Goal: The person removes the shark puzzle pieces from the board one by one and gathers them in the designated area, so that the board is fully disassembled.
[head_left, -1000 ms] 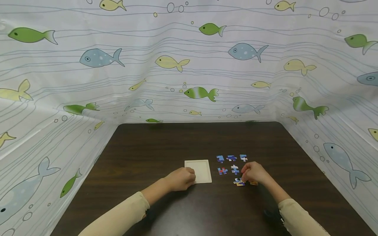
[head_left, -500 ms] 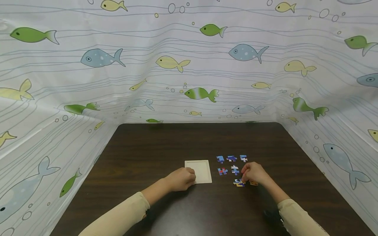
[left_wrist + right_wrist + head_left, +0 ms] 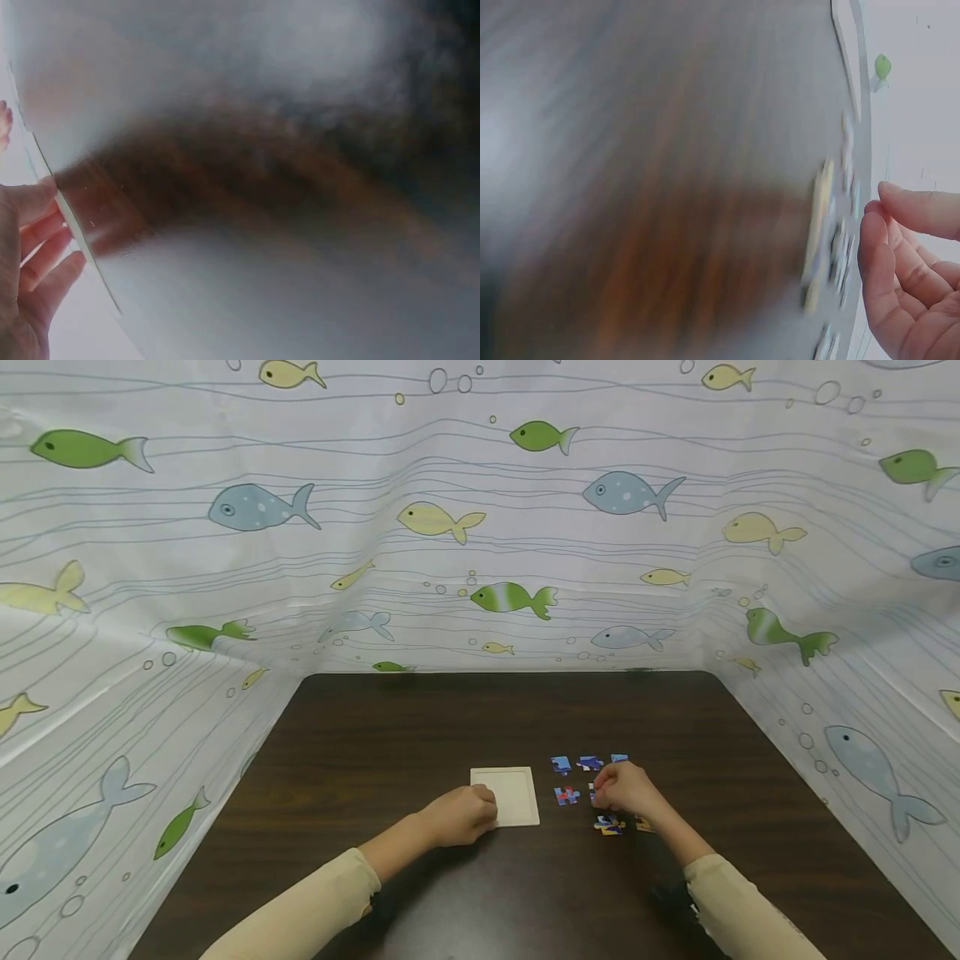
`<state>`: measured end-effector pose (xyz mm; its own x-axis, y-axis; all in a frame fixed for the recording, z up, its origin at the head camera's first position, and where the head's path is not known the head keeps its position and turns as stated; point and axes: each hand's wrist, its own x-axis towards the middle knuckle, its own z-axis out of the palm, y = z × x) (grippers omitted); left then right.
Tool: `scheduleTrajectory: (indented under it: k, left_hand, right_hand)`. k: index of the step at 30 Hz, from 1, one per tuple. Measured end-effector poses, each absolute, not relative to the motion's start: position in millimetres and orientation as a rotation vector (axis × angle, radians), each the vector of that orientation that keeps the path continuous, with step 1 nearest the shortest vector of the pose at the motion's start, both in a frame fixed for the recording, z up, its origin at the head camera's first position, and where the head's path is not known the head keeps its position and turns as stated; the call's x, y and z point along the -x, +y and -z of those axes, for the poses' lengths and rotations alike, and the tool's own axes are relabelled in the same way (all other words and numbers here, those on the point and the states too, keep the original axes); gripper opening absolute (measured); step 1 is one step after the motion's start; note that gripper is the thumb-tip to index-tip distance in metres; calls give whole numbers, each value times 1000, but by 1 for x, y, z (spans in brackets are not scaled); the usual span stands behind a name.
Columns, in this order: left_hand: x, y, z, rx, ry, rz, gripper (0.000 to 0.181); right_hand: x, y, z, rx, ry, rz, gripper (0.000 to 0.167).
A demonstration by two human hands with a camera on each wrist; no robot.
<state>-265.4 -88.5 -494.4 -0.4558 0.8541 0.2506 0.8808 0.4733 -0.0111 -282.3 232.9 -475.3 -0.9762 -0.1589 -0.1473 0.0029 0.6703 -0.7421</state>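
Note:
A square cream tray (image 3: 517,795) with a raised rim lies at the middle of the table. My left hand (image 3: 459,816) holds its left edge; in the left wrist view the thumb and fingertips (image 3: 73,260) meet the thin tray edge (image 3: 71,217). My right hand (image 3: 628,791) hovers over the jigsaw pieces, partly hiding the white-and-blue jigsaw piece (image 3: 592,793) and the top-right blue jigsaw piece (image 3: 619,758). In the right wrist view its thumb and index finger (image 3: 875,236) come close together, with nothing visible between them.
Other jigsaw pieces lie right of the tray: two blue jigsaw pieces (image 3: 561,766) at the back, a red-and-blue jigsaw piece (image 3: 567,796), overlapping yellow-and-blue jigsaw pieces (image 3: 610,827), and an orange jigsaw piece (image 3: 644,824). Fish-patterned sheeting (image 3: 480,527) encloses the dark table (image 3: 375,727).
My right hand has moved up and left from the front-row yellow-and-blue jigsaw pieces to above the middle row. My left hand still holds the tray.

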Motion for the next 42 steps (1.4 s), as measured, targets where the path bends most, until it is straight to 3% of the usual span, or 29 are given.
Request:
scheduleTrajectory:
  k: [11, 20, 42]
  left_hand:
    - [261, -99, 497, 1493, -2494, 225, 11]
    - [262, -102, 494, 1496, -2503, 208, 12]
    - [264, -109, 495, 1494, -2482, 167, 7]
  right_hand:
    - [297, 167, 476, 331, 2505, 1342, 19]
    - [297, 122, 481, 336, 2362, 1404, 16]
    - [295, 96, 482, 244, 2147, 1516, 20]
